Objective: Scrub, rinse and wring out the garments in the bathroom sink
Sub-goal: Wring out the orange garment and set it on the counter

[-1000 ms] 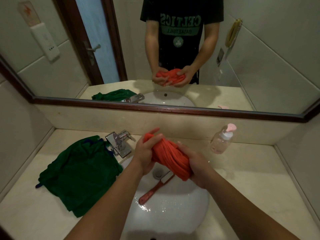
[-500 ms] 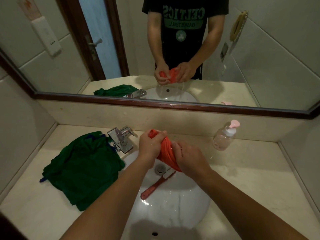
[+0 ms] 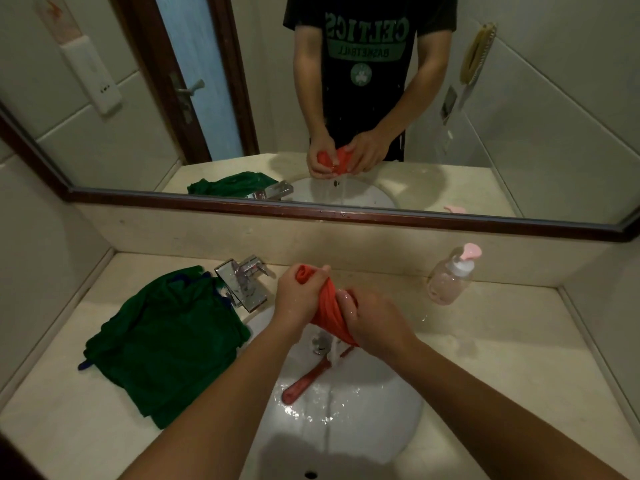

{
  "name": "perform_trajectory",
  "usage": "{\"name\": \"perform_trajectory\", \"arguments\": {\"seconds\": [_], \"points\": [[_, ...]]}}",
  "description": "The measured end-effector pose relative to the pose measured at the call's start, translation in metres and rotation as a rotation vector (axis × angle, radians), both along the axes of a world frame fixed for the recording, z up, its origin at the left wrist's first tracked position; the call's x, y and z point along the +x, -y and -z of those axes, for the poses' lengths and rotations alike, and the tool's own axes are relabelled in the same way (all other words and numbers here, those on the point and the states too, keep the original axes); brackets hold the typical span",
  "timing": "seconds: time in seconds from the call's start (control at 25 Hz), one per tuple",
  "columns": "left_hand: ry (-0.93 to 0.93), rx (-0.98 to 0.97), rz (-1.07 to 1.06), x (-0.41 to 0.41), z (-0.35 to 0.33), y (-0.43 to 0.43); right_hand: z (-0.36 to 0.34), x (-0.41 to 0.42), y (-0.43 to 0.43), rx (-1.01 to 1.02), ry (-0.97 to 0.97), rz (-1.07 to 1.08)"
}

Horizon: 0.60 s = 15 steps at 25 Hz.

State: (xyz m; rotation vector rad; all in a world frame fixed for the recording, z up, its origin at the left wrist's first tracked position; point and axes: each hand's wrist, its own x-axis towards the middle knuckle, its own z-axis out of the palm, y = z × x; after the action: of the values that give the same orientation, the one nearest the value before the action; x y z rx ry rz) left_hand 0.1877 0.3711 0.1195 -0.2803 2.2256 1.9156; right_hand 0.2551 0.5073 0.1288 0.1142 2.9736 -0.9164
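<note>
Beige tabletop (image 3: 485,358), white sink (image 3: 346,427) — left hand (image 3: 299,296) and right hand (image 3: 374,323), fingers (image 3: 343,296) clenched round the orange garment (image 3: 327,311), wring water (image 3: 334,356) out; green garment (image 3: 166,341), left, likely still to do.

Left forearm (image 3: 221,393) bare, entering from 7 o'clock; right forearm (image 3: 485,403) bare, from 5 o'clock; both converge mid-frame. Left hand (image 3: 298,299) fisted round upper end of cloth (image 3: 328,311). Right hand (image 3: 375,323) at its 4 o'clock, clenched on lower end, knuckles up, wet.
</note>
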Motion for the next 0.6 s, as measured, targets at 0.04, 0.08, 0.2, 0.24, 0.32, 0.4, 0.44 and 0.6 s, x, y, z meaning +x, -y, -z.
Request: {"name": "perform_trajectory", "arguments": {"seconds": [0.04,0.08,0.2,0.24,0.32,0.4,0.44,0.6], "points": [[0.013,0.051,-0.007,-0.001,0.000,0.003,0.000,0.001,-0.001,-0.160,0.019,0.092],[0.021,0.092,-0.019,-0.001,-0.001,0.006,0.000,0.003,-0.002,-0.323,0.043,0.183],[0.106,0.093,-0.010,-0.001,0.000,0.010,0.002,0.009,0.002,-0.542,0.089,0.267],[0.134,0.073,0.027,0.001,-0.002,0.010,0.002,0.011,0.005,-0.558,0.091,0.267],[0.162,0.116,0.119,0.000,0.002,0.018,0.001,0.012,0.007,-0.621,0.081,0.303],[0.084,0.186,0.235,0.000,0.002,0.031,-0.004,0.014,0.005,-0.800,0.137,0.367],[0.003,0.162,0.275,0.002,0.002,0.038,-0.006,0.014,0.004,-0.903,0.182,0.392],[-0.154,0.251,0.215,0.011,-0.001,0.043,-0.013,0.017,0.013,-1.214,0.358,0.418]]}}
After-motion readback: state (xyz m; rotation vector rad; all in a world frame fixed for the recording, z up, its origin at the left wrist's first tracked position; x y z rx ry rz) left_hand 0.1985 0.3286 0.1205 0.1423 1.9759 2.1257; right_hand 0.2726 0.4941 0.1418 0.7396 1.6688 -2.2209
